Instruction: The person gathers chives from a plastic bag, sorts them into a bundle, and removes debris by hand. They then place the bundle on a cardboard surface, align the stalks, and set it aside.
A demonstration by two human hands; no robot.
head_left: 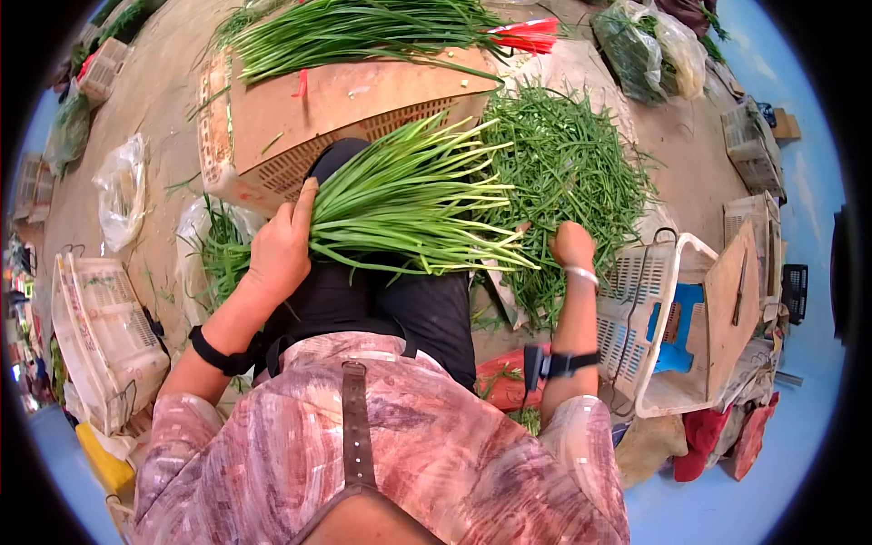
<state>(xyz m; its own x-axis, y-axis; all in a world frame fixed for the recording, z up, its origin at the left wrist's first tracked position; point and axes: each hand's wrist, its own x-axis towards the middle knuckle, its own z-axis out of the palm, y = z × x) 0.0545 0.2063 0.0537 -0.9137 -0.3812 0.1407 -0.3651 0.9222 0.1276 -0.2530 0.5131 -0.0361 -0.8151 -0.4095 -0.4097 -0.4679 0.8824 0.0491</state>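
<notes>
In the head view, the left hand [283,241] pinches a bunch of green chives [409,204] in its grip, over the black pants [427,313]. The right hand [574,245] has its grip curled up by a messy green pile [568,154]; I cannot tell what it holds.

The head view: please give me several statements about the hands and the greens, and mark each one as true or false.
1. The left hand holds a bunch of green stalks. True.
2. The pile of loose greens lies to the picture's left of the bunch. False: it lies to the right.
3. The right hand is at the pile of loose greens. True.
4. The pale bracelet is on the left wrist. False: it is on the right wrist.
5. The long greens lie on a brown board. True.
</notes>
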